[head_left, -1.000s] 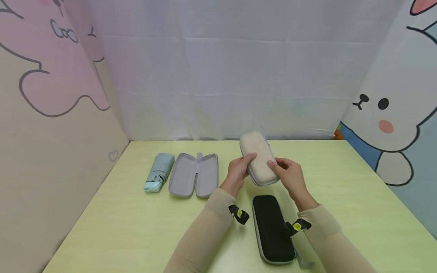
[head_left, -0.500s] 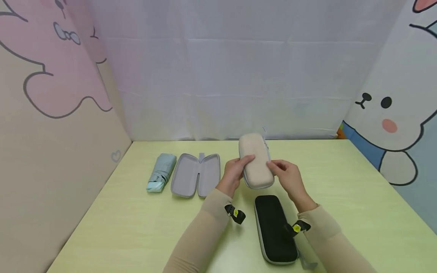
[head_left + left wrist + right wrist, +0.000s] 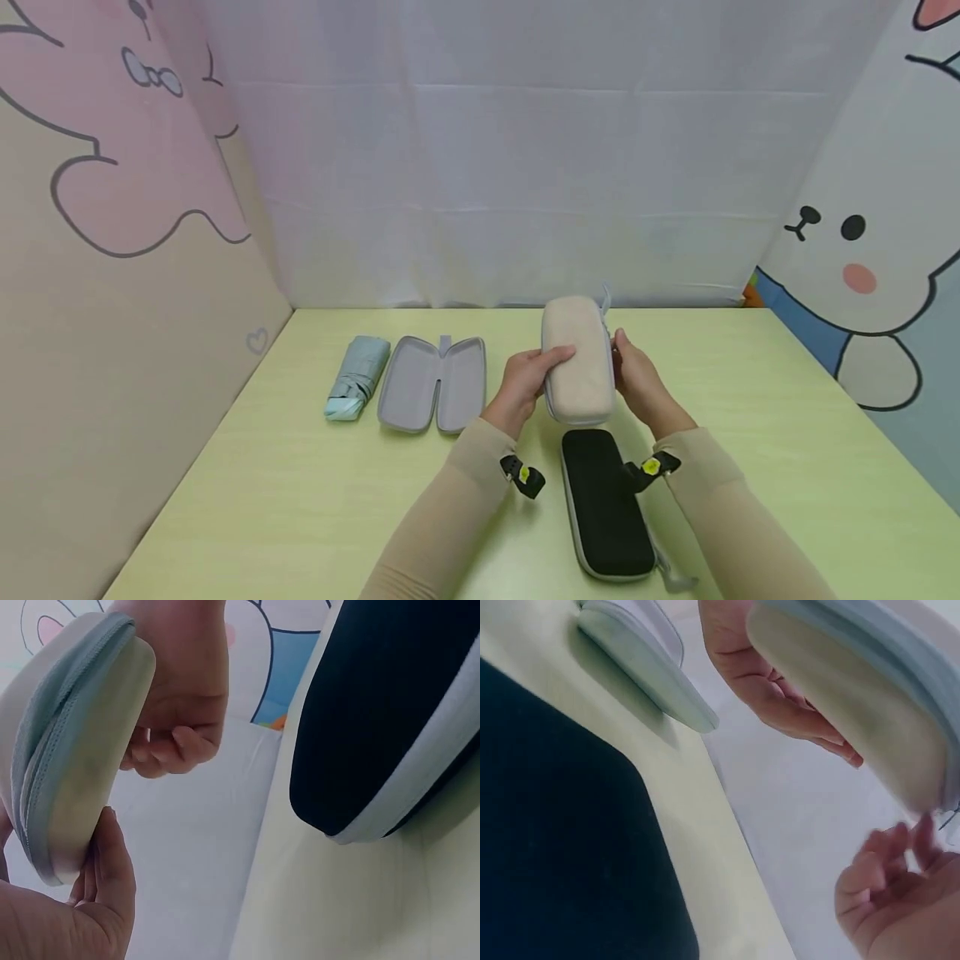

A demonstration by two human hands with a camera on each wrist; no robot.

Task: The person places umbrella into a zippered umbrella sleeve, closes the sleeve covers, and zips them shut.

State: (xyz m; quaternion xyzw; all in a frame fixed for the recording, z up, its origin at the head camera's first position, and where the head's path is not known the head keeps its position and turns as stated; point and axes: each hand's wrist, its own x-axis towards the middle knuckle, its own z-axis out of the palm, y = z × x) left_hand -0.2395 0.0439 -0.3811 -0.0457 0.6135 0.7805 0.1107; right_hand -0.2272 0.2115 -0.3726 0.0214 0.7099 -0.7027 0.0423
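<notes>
A cream zip case (image 3: 579, 360) with light blue zipper trim is held above the table, its long sides running away from me. My left hand (image 3: 522, 382) grips its left side, thumb on the upper face and fingers underneath. On the other side, my right hand (image 3: 637, 379) is at the zippered edge with fingers curled and thumb along the side. In the right wrist view the right fingertips (image 3: 924, 829) meet the far end of the case near a thin cord; what they pinch there is unclear. Below lies a black zip case (image 3: 606, 504) with grey trim.
A folded light blue umbrella (image 3: 357, 377) and an open lavender clamshell case (image 3: 410, 385) lie side by side at the left on the pale yellow-green table (image 3: 292, 500). A white cloth backdrop (image 3: 487, 192) stands along the far edge.
The cream case has turned more upright and shifted slightly right. My right thumb has left its front face, and the right hand has moved to the case's side edge.
</notes>
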